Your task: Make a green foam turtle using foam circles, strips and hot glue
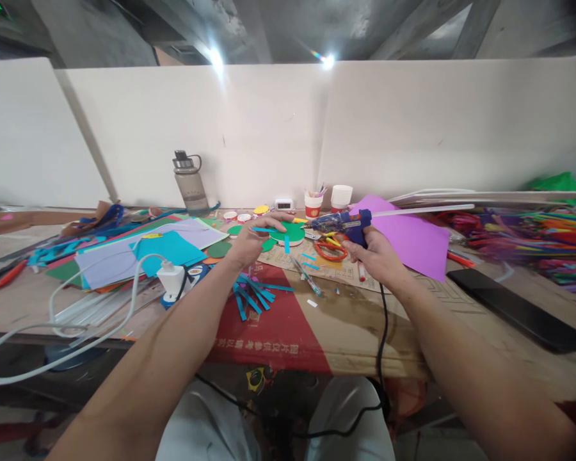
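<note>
My right hand (377, 256) is closed around the handle of a blue hot glue gun (340, 223), whose nozzle points left toward a green paper disc (290, 232) on a white round base. A long clear glue stick (422, 209) sticks out behind the gun. My left hand (253, 240) pinches a thin blue paper strip (265, 229) held next to the green disc. Another blue strip hangs from the disc's front edge. Loose blue strips (252, 293) lie in a pile on the table below my left hand.
Red-handled scissors (331, 250) and a pen (307, 276) lie on newspaper. A purple sheet (408, 240), a black phone (518, 310), coloured sticks (532, 237), stacked coloured paper (144, 253), a white power adapter (171, 280), a water bottle (189, 184) and cups (340, 196) surround the work.
</note>
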`<state>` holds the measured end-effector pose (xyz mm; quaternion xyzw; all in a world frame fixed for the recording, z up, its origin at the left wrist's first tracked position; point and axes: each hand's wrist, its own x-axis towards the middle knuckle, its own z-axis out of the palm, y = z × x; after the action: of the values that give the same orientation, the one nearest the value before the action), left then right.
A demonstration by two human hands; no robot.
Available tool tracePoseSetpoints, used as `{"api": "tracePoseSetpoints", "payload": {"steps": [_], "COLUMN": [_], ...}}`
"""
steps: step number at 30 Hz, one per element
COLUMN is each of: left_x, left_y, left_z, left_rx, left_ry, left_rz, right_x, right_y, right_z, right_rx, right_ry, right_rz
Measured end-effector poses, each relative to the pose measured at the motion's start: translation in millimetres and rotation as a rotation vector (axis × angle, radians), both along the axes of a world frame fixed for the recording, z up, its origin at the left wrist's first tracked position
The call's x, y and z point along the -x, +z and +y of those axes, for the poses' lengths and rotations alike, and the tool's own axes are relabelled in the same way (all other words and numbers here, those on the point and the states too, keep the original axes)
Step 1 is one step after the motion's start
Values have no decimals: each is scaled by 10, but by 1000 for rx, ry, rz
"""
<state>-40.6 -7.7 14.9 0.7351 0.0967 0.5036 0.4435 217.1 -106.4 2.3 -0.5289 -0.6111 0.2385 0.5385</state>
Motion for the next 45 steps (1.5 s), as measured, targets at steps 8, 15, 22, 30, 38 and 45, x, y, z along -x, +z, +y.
{"api": "tracePoseSetpoints", "payload": {"steps": [8,15,22,30,38,45], "left_x": [17,39,9,1,-24,-52], "left_y": [-31,-74,-29,16,1,-55], "left_z": [24,68,25,-14,11,54], "left_rx": [-31,-24,-13,7,54,159], "left_ry": [8,-2,5,0,118,193], "left_rz": [13,28,27,12,-33,-34], "right_x": [16,-3,-84,-159,-132,-305], "right_y": [13,-10,-50,5,-19,-44], "right_z": [-9,2,35,-7,21,-164], "right_rx": [-19,-19,-120,-188,-80,188], "right_ry": [6,-6,-54,-64,-45,-249], "right_rz": [27,14,-163,-350,-35,-118]}}
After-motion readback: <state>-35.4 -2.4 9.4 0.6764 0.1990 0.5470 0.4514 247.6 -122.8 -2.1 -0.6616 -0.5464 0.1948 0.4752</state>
